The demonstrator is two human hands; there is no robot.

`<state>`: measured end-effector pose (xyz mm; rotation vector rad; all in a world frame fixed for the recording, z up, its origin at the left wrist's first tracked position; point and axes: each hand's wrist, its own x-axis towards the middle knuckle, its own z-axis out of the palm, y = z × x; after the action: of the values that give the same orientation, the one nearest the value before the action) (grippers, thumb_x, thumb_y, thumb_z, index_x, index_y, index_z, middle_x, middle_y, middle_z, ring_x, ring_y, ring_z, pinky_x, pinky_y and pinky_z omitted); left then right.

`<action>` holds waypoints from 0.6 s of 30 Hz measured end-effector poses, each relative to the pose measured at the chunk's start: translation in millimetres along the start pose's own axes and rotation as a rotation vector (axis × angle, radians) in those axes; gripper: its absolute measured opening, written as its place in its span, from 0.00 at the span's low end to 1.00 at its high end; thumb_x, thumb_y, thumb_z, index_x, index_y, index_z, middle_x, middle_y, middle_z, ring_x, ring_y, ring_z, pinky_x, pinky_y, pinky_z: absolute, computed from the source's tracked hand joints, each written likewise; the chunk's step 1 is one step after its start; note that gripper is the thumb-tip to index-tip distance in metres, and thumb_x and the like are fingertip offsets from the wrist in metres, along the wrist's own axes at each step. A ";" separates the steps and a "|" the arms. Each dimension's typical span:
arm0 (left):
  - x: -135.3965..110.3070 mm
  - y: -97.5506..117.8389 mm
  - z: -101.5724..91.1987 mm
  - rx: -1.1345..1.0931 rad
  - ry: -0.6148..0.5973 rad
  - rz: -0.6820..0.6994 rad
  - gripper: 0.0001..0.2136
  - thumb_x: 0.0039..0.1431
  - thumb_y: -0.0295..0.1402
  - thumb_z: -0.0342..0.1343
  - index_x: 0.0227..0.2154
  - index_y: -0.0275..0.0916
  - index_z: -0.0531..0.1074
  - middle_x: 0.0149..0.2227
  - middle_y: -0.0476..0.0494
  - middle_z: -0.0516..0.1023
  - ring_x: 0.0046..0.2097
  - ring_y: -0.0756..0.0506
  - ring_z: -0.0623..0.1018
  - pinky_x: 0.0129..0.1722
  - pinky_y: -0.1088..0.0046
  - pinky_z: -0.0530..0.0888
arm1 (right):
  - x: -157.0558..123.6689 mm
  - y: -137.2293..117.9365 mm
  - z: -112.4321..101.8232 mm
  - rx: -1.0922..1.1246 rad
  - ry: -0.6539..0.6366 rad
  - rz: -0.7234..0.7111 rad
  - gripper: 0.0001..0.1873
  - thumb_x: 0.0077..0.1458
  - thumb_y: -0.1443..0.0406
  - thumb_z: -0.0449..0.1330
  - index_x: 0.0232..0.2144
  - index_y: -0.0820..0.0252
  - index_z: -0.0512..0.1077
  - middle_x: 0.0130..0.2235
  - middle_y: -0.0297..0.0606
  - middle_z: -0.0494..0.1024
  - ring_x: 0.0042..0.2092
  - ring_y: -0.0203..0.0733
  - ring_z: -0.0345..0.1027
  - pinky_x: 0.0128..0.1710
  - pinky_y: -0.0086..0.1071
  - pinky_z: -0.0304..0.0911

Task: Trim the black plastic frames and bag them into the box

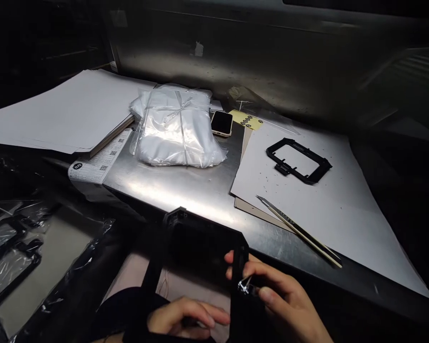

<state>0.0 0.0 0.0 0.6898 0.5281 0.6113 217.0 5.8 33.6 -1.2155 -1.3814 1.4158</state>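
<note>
A black plastic frame (204, 224) with a large rectangular opening is held tilted, close to the table's front edge. My right hand (286, 295) is closed round its right side, with fingertips showing inside the opening. A shiny clear bit (245, 287), too small to name, sits between that thumb and forefinger. My left hand (186, 317) is at the lower part of the frame, its fingers bent and reaching across the opening; the frame's dark lower bar partly hides it. A similar black frame (316, 174) lies flat on white board (346, 214), beside a slim craft knife (300, 233).
A tied bundle of clear plastic bags (178, 128) stands mid-table by a phone (222, 123) and a yellow sticker sheet (246, 120). White sheets (67, 107) are stacked at left over a printed label sheet (96, 164). Film-wrapped black frames (12, 271) lie lower left. A metal wall (236, 52) rises behind.
</note>
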 end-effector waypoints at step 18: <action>-39.1 53.4 -12.9 0.100 -0.171 -0.221 0.24 0.55 0.30 0.52 0.54 0.47 0.55 0.48 0.40 0.74 0.48 0.40 0.73 0.51 0.54 0.63 | 7.0 -22.7 -8.5 -0.572 0.083 -0.081 0.08 0.48 0.60 0.58 0.35 0.46 0.71 0.41 0.31 0.71 0.43 0.35 0.68 0.38 0.21 0.65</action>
<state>-53.6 12.1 39.1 0.7589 0.4697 0.3171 222.0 16.5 55.9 -1.5286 -1.8214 0.9237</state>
